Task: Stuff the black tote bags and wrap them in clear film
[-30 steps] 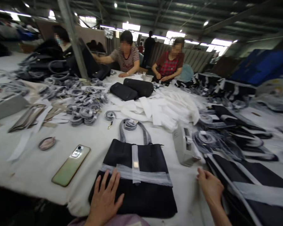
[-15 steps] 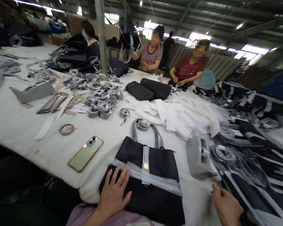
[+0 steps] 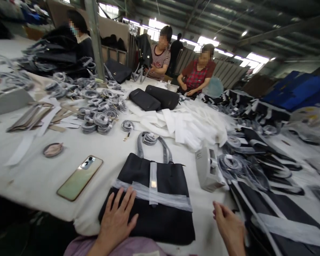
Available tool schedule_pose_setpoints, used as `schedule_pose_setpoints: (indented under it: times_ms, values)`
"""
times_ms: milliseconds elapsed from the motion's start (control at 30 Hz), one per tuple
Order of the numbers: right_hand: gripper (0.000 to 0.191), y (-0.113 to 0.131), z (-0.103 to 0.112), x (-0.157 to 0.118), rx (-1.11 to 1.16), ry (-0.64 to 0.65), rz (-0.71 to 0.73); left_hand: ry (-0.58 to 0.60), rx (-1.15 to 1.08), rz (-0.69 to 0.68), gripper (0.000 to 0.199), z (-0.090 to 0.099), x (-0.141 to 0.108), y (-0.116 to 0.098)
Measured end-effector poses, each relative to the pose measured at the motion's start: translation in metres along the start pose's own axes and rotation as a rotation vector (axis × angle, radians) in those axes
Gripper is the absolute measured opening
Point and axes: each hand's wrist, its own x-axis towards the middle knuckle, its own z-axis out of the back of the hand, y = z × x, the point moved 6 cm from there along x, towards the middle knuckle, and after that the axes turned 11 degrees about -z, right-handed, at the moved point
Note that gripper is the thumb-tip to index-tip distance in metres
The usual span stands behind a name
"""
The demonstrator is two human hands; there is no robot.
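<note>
A black handbag (image 3: 168, 220) lies flat before me, with translucent wrap strips across its front and a small gold clasp (image 3: 153, 184). Its wrapped handles (image 3: 165, 147) point away from me, and a coiled strap (image 3: 150, 138) sits between them. My left hand (image 3: 118, 213) rests on the bag's lower left, fingers spread. To the bag's right, my right hand (image 3: 229, 225) is apart from it with thumb and fingertips pinched together; anything between them is too small to make out. Just beyond that hand stands a grey tape dispenser (image 3: 208, 169).
A phone (image 3: 80, 177) and a small round dish (image 3: 52, 149) lie left. Coiled straps (image 3: 101, 119), card strips (image 3: 29, 117) and white sheets (image 3: 194, 124) spread behind. Wrapped black bags (image 3: 285, 209) are stacked right. A metal post (image 3: 94, 42) rises from the table; co-workers sit beyond.
My view has turned right, so things on the table appear farther left. Both hands keep nearly the same pose. Across the table, a co-worker in stripes has lowered a black bag.
</note>
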Motion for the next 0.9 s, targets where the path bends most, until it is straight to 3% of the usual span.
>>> schedule_pose_setpoints:
  times_ms: [100, 200, 267, 367, 433, 567, 900]
  values:
    - [0.038, 0.081, -0.015, -0.045, 0.167, 0.267, 0.319, 0.006, 0.018, 0.009, 0.072, 0.001, 0.002, 0.001]
    - [0.032, 0.162, -0.042, -0.109, 0.251, 0.645, 0.690, -0.010, 0.046, 0.062, 0.075, 0.003, 0.002, 0.004]
    - [0.032, 0.197, -0.065, -0.143, 0.291, 0.838, 0.829, -0.023, 0.043, 0.096, 0.074, 0.004, 0.001, 0.006]
    - [0.027, 0.224, -0.105, -0.167, 0.295, 0.997, 0.884, -0.035, 0.031, 0.120, 0.074, 0.004, 0.000, 0.008]
    - [0.026, 0.231, -0.129, -0.170, 0.273, 1.016, 0.874, -0.037, 0.032, 0.132, 0.075, 0.004, 0.000, 0.008]
    - [0.025, 0.233, -0.156, -0.166, 0.180, 0.902, 0.835, -0.015, 0.041, 0.152, 0.079, 0.005, 0.002, 0.010]
    - [0.026, 0.240, -0.162, -0.163, -0.080, 0.699, 0.745, 0.034, 0.008, 0.174, 0.073, 0.011, 0.005, 0.012]
